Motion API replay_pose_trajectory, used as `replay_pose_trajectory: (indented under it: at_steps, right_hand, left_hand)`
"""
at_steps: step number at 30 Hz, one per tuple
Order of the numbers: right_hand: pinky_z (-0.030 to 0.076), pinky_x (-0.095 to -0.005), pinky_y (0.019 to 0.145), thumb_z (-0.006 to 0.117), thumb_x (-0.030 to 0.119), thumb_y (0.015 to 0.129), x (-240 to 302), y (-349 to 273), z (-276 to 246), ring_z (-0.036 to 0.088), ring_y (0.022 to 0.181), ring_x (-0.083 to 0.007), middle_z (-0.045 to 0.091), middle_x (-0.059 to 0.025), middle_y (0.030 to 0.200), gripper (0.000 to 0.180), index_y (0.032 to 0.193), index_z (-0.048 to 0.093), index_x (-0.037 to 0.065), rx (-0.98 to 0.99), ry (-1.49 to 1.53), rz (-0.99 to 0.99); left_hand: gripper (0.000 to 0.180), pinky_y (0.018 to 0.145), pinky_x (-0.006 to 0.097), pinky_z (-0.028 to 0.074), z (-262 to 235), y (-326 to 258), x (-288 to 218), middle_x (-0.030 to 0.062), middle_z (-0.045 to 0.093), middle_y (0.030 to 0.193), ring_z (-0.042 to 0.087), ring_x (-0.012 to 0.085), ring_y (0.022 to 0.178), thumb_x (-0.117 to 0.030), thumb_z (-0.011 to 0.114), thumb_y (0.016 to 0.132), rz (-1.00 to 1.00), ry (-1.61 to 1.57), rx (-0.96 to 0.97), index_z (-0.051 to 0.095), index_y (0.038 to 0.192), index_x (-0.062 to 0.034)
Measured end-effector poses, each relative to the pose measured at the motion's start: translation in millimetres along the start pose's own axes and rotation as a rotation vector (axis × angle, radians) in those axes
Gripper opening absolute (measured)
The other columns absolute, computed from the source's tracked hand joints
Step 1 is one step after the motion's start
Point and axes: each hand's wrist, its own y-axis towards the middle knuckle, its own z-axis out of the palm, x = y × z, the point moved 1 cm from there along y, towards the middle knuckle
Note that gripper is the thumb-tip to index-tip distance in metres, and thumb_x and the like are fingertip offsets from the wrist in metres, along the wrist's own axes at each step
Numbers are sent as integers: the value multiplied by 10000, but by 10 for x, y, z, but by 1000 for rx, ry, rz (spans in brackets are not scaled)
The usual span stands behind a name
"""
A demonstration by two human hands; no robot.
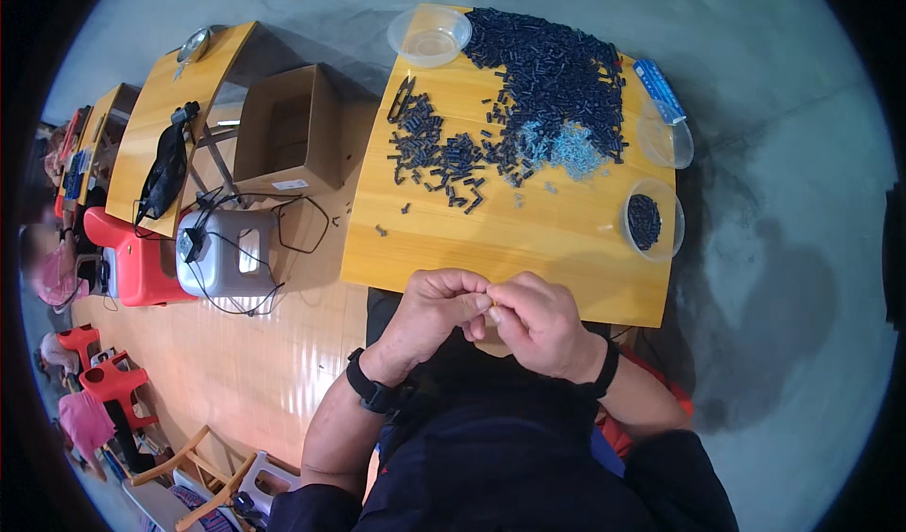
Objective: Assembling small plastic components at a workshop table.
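Observation:
My left hand (437, 308) and my right hand (537, 320) meet fingertip to fingertip just over the near edge of the wooden table (415, 239). Both are closed in a pinch, and whatever sits between the fingers is too small and covered to name. Farther off on the tabletop lies a big heap of small black cylindrical pieces (557, 69), with a looser scatter of black pieces (439, 150) to its left. A pile of small light-blue pieces (571, 150) rests against the heap's near side. Black thread snips (401, 100) lie near the left edge.
A clear bowl (431, 36) stands at the far left corner. On the right are a clear tub (666, 143), a blue-and-white box (659, 90) and a tub of black pieces (645, 222). Left of the table are a cardboard box (288, 131), stools (226, 253) and cables.

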Motion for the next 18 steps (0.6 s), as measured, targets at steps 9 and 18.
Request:
replay_pose_trajectory:
  at_steps: [9,18]
  right_hand:
    - [474,-376,615,562,39,832,-1103,336,193,593,693,-326,605,-156,787,127,944,620,18,-44,6,358]
    - [472,-459,662,567,131,841,-1296,512,450,599,757,-366,590,-156,801,122,933,623,72,164,-385,162]
  left_hand:
    - [94,616,256,527,-133,-3,76,66,654,800,630,129,652,-37,595,899,57,84,-6,627,967,19]
    - [97,626,253,529,-180,-18,145,63,652,802,630,125,665,-35,608,892,58,78,10,624,968,23]
